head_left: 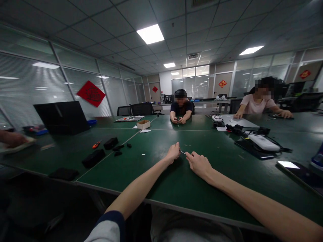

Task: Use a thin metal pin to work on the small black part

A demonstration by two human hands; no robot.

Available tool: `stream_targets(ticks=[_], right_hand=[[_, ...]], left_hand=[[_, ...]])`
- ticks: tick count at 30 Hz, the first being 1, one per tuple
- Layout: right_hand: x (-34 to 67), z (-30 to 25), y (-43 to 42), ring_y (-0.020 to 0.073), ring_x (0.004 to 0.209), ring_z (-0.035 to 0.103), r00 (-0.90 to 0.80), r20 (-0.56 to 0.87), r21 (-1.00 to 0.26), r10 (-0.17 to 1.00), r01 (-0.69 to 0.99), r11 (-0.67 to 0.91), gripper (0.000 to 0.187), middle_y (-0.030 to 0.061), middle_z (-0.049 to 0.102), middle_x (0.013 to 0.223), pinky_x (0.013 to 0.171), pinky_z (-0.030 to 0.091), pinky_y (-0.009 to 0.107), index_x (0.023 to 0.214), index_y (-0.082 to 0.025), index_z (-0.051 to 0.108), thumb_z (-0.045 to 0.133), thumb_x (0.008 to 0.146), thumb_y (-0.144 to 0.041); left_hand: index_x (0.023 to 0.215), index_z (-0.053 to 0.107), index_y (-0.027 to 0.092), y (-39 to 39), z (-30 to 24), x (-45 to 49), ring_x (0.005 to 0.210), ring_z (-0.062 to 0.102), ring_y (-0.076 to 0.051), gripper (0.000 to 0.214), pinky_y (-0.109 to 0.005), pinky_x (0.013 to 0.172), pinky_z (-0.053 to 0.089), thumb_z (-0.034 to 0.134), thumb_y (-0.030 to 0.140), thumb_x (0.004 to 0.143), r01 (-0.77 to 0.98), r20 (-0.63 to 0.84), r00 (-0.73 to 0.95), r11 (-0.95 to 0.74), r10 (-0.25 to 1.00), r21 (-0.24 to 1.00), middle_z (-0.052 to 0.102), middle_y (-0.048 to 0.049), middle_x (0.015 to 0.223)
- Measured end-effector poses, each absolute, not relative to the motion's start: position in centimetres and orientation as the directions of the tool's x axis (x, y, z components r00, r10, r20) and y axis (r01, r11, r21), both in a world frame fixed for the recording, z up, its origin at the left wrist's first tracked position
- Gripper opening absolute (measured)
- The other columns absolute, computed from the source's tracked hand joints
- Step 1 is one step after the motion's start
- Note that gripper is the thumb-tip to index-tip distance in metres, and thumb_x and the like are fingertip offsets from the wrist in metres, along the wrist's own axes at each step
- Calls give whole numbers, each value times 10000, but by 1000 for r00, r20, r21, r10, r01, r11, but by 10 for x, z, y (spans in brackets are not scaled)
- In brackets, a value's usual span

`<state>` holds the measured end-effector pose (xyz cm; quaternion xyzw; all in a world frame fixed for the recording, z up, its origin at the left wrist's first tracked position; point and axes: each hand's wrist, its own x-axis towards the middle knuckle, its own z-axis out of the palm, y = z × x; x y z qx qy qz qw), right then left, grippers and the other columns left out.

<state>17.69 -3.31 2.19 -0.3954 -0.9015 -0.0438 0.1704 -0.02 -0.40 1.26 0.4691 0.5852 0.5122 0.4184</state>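
Observation:
Above the green table (156, 174), my left hand (173, 153) is closed, with its fingers wrapped round something small that they hide. Facing it from the right, my right hand (200, 165) pinches a thin, shiny metal rod (183, 152) between thumb and fingertips. The rod spans the short gap between the two hands, and its left end meets the fingers of my left hand. Its right end disappears into my right hand, so I cannot tell what kind of tool or part it is. A small white scrap (143, 154) lies left of my left hand.
Black blocks (94, 158), small black parts (117, 148) and an orange-handled tool (96, 145) lie left. An open box (143, 124) stands farther back. White device (263, 142), cables and a phone (300, 173) are right. Co-workers sit across; another person's hand (12, 138) is far left.

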Motion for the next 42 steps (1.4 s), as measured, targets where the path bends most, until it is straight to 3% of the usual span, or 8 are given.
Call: stream_targets(ticks=[5,11,19,27,42], right_hand=[[202,18,0,206,711,600,-511,335,-97,792,817,569,363,127,573,946,554,443,287,1188,-216,513,308,944,-391],[225,16,8,187,749,594,-551,375,-189,746,742,643,409,111,583,992,616,455,289,1235,-227,498,305,943,-438],[192,22,-31,174,794,585,-614,417,-142,670,684,716,386,76,582,1006,667,436,269,1141,-226,553,313,944,-453],[197,28,-37,155,810,580,-661,432,-143,613,621,771,364,59,566,1036,706,429,258,1170,-242,545,304,958,-413],[197,30,-38,162,829,577,-685,393,-82,614,639,765,394,62,550,1037,716,426,259,1211,-252,519,267,965,-430]], left_hand=[[787,438,166,-9,14,-2,331,274,-74,436,-181,366,152,331,581,864,95,-17,-181,35,983,995,362,45,459],[814,413,176,-11,14,-6,333,270,-64,441,-161,368,154,331,607,847,52,-24,-137,32,990,998,353,54,470],[826,432,180,-9,11,-7,313,219,-66,520,-161,345,112,300,683,808,8,9,-38,-8,999,1000,318,63,435],[800,445,176,-15,15,-8,311,193,-62,539,-164,344,92,326,701,789,-28,3,100,0,995,1000,272,74,423],[789,416,187,-12,12,-4,313,187,-57,522,-153,345,94,357,705,782,28,26,59,-28,998,999,272,80,426]])
